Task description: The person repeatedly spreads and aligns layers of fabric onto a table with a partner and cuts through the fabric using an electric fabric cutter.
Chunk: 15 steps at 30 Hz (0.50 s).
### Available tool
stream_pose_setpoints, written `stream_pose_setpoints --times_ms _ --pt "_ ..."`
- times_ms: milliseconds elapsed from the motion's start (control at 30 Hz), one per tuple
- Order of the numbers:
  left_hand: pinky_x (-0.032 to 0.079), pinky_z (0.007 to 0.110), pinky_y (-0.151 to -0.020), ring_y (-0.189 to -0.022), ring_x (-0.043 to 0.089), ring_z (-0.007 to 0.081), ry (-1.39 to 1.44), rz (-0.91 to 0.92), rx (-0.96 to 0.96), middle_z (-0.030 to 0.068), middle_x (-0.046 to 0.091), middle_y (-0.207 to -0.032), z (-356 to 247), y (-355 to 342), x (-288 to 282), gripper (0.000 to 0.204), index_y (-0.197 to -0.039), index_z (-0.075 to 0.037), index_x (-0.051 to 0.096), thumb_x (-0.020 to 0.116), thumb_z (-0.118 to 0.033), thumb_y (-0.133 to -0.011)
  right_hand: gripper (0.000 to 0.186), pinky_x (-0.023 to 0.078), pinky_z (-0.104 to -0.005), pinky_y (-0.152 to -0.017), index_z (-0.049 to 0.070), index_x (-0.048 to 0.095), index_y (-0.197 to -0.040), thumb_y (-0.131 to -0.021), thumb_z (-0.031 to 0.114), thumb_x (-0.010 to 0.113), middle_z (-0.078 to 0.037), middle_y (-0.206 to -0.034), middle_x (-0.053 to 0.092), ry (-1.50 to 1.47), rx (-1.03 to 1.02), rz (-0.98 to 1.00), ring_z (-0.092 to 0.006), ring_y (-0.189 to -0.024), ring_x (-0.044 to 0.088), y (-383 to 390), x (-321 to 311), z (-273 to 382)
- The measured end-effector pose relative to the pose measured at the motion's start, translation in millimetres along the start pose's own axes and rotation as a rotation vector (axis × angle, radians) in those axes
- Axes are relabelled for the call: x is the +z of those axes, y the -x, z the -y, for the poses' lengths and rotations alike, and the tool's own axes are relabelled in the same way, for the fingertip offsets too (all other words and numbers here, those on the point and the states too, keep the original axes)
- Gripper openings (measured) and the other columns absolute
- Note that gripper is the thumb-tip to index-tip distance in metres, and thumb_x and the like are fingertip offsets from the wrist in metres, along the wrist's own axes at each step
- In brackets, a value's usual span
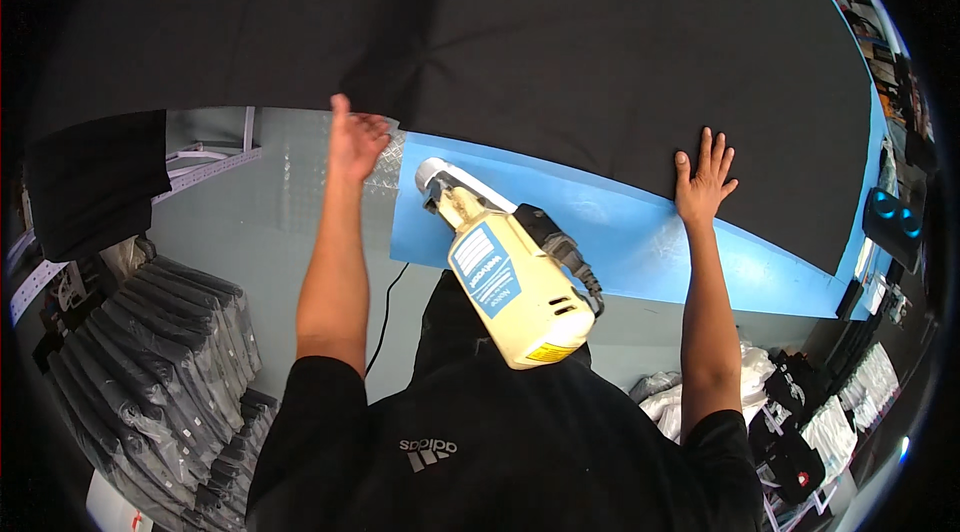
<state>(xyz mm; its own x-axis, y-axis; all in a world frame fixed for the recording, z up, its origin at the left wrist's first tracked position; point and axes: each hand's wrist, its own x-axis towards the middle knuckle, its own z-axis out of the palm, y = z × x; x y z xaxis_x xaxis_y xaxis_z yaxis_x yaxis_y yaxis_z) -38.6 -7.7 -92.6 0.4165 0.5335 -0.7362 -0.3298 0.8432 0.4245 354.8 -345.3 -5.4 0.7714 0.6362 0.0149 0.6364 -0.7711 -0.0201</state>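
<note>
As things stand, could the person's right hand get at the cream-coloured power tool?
Probably yes: the right hand lies flat on the black fabric, holding nothing, and bare blue table lies between it and the power tool.

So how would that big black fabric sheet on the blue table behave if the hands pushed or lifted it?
The black fabric likely handles floppy: faint folds show near its middle, and its edge hangs past the blue table by the left hand. Pushed, it would probably bunch rather than slide whole. The right hand rests flat on its edge, fingers spread; it seems thin and light.
</note>
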Motion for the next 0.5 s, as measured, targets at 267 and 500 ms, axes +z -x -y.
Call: stream_pose_setpoints --times_ms 267,500 --pt "0.038 0.023 -0.048 -0.052 0.05 0.0102 -0.291 -0.001 0.294 0.0027 0.055 -0.059 4 37 34 0.032 -0.067 -0.01 0.053 0.062 -0.034 -0.086 0.065 0.005 -0.067 -0.101 0.026 0.026 -0.142 -0.088 0.059 0.037 -0.007 -0.15 0.018 0.023 -0.007 0.004 -0.031 -0.139 0.01 1 0 -8" --pt "0.037 0.023 -0.047 -0.051 0.048 0.0117 -0.291 -0.023 0.241 0.0047 0.053 -0.058 -2 29 37 0.034 -0.069 -0.008 0.051 0.063 -0.035 -0.085 0.063 0.006 -0.0656 -0.101 0.028 0.025 -0.142 -0.089 0.059 0.035 -0.005 -0.15 0.018 0.037 -0.001 -0.004 -0.0278 -0.139 0.01 0 0 -3"
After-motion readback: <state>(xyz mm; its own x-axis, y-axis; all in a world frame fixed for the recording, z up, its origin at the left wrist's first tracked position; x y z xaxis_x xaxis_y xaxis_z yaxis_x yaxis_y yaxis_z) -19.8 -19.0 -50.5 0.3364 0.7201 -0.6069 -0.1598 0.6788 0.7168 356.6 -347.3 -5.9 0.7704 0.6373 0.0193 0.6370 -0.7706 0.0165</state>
